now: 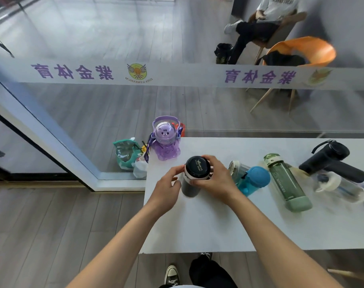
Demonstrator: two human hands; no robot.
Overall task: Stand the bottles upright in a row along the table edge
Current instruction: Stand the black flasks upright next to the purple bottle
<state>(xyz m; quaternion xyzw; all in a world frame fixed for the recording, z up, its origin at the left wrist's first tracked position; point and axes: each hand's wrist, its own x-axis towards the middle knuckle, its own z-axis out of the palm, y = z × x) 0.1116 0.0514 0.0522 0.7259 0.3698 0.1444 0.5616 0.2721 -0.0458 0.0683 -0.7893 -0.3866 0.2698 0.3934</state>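
Note:
A grey bottle with a black lid (192,179) stands upright near the left side of the white table (197,229). My left hand (166,190) grips its left side and my right hand (215,179) wraps its right side just under the lid. A purple bear-shaped bottle (165,142) stands upright at the table's far left corner. To the right lie a blue bottle (253,180), a green bottle (287,181), a black bottle (333,161) and a clear bottle (341,187), all on their sides.
A glass partition with a printed band (177,73) runs just behind the table. Bags (128,154) sit on the floor at the table's left. Beyond the glass, a person sits on a chair (266,19) beside an orange chair (301,53).

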